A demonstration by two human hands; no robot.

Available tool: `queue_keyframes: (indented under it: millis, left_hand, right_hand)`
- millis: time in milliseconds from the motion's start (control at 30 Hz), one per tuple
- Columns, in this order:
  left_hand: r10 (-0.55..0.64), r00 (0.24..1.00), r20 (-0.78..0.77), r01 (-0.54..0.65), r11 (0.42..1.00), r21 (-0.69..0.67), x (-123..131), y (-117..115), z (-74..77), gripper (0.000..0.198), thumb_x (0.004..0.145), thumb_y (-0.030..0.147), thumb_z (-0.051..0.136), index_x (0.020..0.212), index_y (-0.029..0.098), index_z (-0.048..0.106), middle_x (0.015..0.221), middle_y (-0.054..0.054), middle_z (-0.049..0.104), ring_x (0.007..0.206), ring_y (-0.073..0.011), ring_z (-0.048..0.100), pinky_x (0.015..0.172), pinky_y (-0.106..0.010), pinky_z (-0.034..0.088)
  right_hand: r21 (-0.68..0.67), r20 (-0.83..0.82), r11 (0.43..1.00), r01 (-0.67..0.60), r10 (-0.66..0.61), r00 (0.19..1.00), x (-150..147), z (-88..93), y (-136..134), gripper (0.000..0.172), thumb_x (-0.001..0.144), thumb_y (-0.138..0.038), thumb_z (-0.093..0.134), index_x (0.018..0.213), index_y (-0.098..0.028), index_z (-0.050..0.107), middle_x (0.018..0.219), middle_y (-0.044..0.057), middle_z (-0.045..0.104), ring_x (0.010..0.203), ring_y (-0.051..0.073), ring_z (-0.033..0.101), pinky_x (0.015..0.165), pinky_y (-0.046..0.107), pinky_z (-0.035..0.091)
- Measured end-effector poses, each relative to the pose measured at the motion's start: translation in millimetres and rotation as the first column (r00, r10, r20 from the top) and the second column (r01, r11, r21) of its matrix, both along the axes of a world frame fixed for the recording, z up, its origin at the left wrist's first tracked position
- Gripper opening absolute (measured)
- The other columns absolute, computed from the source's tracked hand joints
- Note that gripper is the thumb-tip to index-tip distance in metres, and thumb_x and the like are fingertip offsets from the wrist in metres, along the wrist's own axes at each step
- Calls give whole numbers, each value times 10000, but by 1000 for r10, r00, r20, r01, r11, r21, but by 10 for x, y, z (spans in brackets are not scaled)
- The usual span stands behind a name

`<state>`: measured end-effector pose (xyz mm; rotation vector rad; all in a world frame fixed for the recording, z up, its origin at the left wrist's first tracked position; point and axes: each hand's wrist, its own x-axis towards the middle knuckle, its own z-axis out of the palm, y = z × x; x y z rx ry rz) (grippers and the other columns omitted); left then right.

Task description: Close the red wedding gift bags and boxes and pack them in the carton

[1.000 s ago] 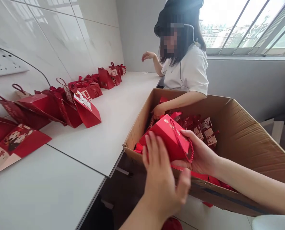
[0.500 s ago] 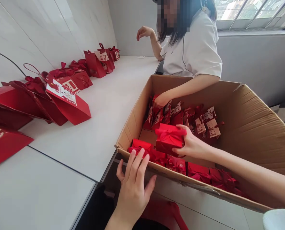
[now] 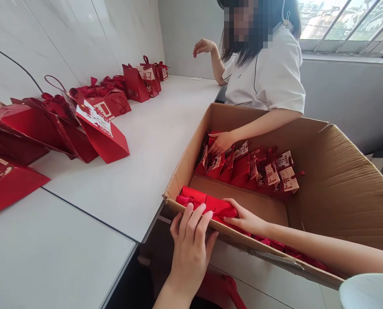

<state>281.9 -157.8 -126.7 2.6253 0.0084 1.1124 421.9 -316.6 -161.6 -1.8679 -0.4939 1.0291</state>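
Note:
My right hand (image 3: 244, 218) grips a red gift box (image 3: 223, 206) with a ribbon bow, low inside the large cardboard box (image 3: 272, 261). The gift box sits in the row along the near wall, beside another red gift box (image 3: 191, 196) in the near left corner. My left hand (image 3: 191, 244) touches the outside of that near wall, fingertips at the rim and fingers slightly apart, holding nothing. Across the carton, several red gift boxes with printed tags (image 3: 241, 167) stand along the far wall.
A co-worker (image 3: 269, 73) in a white shirt reaches into the carton, a hand (image 3: 222, 141) on the gift boxes at the far left. Red gift boxes (image 3: 104, 133) line the white table (image 3: 159, 141) along the wall. A pale rounded object (image 3: 368, 292) shows at the lower right.
My right hand has lowered its gift box into the near row. My left hand has come up against the carton's rim. The co-worker's hand has shifted slightly over the far boxes.

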Motion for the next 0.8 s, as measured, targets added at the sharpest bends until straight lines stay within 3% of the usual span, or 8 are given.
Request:
queue_keyframes:
  millis: [100, 233, 300, 367, 433, 633, 700, 800]
  left_hand:
    - [9, 999, -32, -9, 1000, -6, -35, -4, 11, 326, 861, 151, 517, 1185, 130, 497, 1167, -127, 605, 1275, -243, 413, 1006, -382, 328]
    - [-64, 981, -184, 58, 998, -37, -144, 47, 133, 476, 863, 185, 483, 1325, 154, 372, 1337, -148, 485, 1314, -259, 366, 980, -413, 406]
    - [-45, 975, -216, 24, 995, -99, -239, 109, 230, 542, 866, 195, 454, 1380, 170, 286, 1449, -168, 321, 1350, -270, 303, 951, -418, 457]
    - [61, 980, -190, -93, 982, -166, -375, 202, 326, 535, 873, 190, 423, 1385, 191, 270, 1498, -162, 196, 1362, -273, 277, 933, -419, 487]
    - [169, 970, -175, -198, 965, -169, -564, 331, 398, 498, 870, 180, 413, 1357, 215, 315, 1502, -141, 185, 1352, -278, 297, 916, -422, 509]
    - [289, 899, -328, -250, 955, 158, -1434, 847, 372, 586, 732, 201, 595, 1293, 284, 444, 1470, -118, 301, 1313, -356, 346, 864, -457, 537]
    - [315, 877, -363, -288, 949, 128, -1733, 1012, 326, 557, 737, 228, 605, 1271, 309, 471, 1453, -97, 345, 1299, -343, 375, 847, -444, 544]
    - [371, 853, -367, -438, 891, -116, -2064, 1226, 312, 346, 808, 268, 530, 1149, 304, 574, 1385, -70, 447, 1271, -286, 428, 863, -418, 536]
  right_hand:
    - [-47, -48, 996, -76, 73, 996, 78, 119, -17, 660, 758, -405, 602, 1315, -193, 321, 1059, 50, 639, 950, 189, 611, 851, 342, 482]
    - [-260, -5, 943, -205, 211, 977, 444, 511, -19, 644, 797, -477, 530, 1362, -216, 366, 1151, 72, 623, 1014, 221, 607, 778, 327, 505]
    - [-473, 160, 841, -261, 373, 914, 628, 737, 50, 623, 780, -445, 554, 1323, -158, 448, 1167, 132, 620, 1034, 275, 606, 807, 364, 491]
    - [-684, 297, 690, -239, 562, 772, 729, 947, 187, 605, 747, -374, 591, 1273, -88, 509, 1140, 203, 624, 1024, 341, 609, 839, 420, 463]
    - [-776, 370, 603, -186, 673, 640, 726, 1135, 391, 581, 731, -332, 597, 1243, -65, 540, 1103, 236, 632, 1004, 382, 612, 843, 462, 445]
    - [-592, 617, 728, -346, 685, 387, 298, 1647, 1189, 537, 773, -386, 539, 1264, -168, 535, 1183, 156, 614, 1041, 345, 599, 878, 452, 432]
    - [-509, 695, 755, -415, 644, 320, 76, 1777, 1456, 510, 762, -394, 553, 1231, -195, 560, 1180, 137, 618, 1021, 338, 606, 871, 445, 432]
    - [-421, 740, 724, -546, 622, 255, -309, 1865, 1860, 479, 751, -434, 563, 1178, -218, 587, 1093, 124, 654, 953, 319, 624, 803, 425, 450]
